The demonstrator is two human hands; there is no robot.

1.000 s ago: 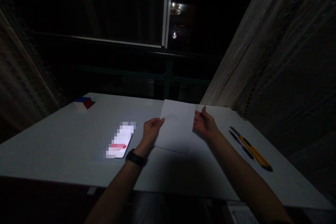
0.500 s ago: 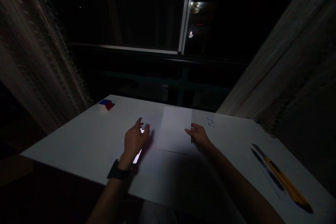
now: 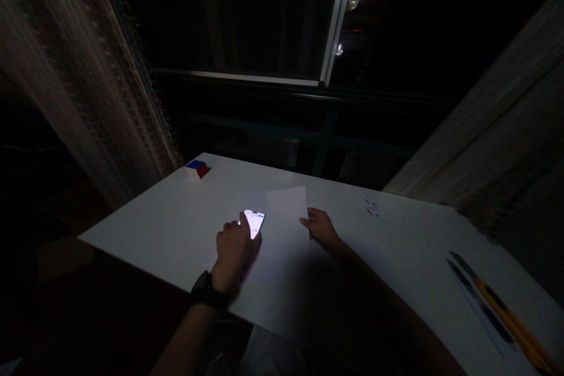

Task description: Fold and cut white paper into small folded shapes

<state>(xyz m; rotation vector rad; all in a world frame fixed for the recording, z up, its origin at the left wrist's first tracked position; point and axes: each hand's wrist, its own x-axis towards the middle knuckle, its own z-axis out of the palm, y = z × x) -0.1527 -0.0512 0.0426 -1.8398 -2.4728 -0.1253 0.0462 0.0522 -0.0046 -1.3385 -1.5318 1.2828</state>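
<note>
A lit smartphone (image 3: 254,222) shows its screen just beyond my left hand (image 3: 233,247), which wears a dark wristwatch (image 3: 206,290). My left fingers and thumb close about the phone's near part, the index finger along its left edge; the phone's lower end is hidden under the hand. To the right, a white sheet of paper (image 3: 286,217) is pinched at its right edge by my right hand (image 3: 320,227), thumb on top and the other fingers mostly behind it. The sheet's near part fades into shadow.
A blue, red and white cube-like block (image 3: 197,169) sits at the table's far left corner. Small dark-marked pieces (image 3: 372,208) lie right of the paper. A yellow utility knife (image 3: 506,314) and a dark pen-like tool (image 3: 480,302) lie at the right of the white table (image 3: 158,229).
My left hand has come down and closed about the phone, showing more of its screen. My right hand and the paper have shifted slightly left. The view has turned left.
</note>
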